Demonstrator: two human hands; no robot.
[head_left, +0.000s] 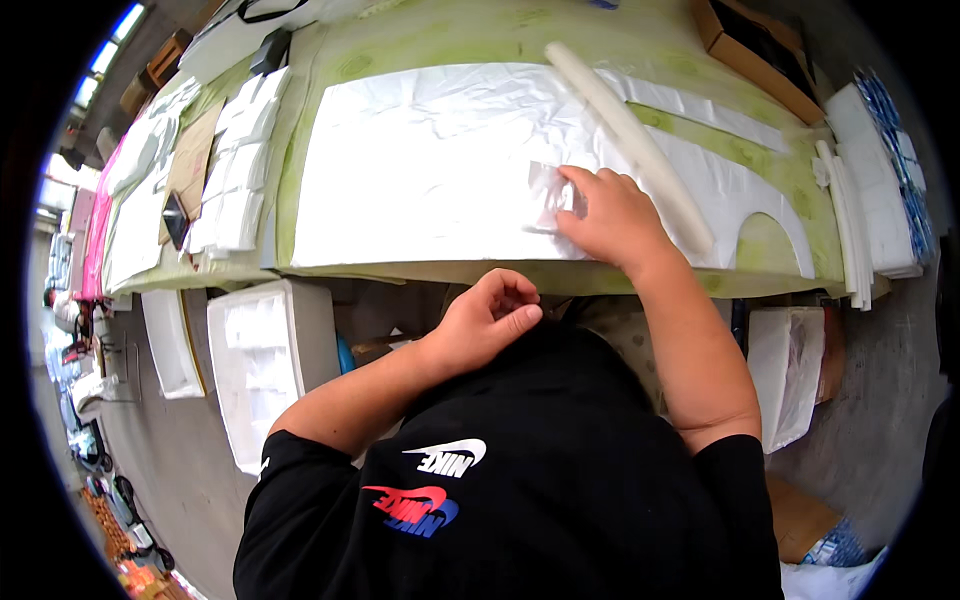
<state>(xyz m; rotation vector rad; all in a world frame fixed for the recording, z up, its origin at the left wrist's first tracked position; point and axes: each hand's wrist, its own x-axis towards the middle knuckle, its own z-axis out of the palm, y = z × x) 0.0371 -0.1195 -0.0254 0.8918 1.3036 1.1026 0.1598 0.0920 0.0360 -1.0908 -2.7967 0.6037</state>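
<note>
On the table lies a large white plastic sheet [410, 165] with wrinkles across its far half. My right hand [610, 215] is over the sheet, thumb and fingers pinched on a small clear plastic bag [545, 195]. The bag looks crumpled; its contents, if any, cannot be made out. Just beyond that hand a long off-white roll [640, 150] lies slanted across the sheet. My left hand [490, 315] hovers at the table's near edge, in front of my body, with fingers loosely curled and nothing visible in them.
A green patterned cover [430, 40] spreads under everything. At left stand stacked white packets [240, 170] and a dark pointed object [176, 220]. An open cardboard box [760, 60] sits far right, near white stacks [880, 170]. White bins [270, 370] stand below the near edge.
</note>
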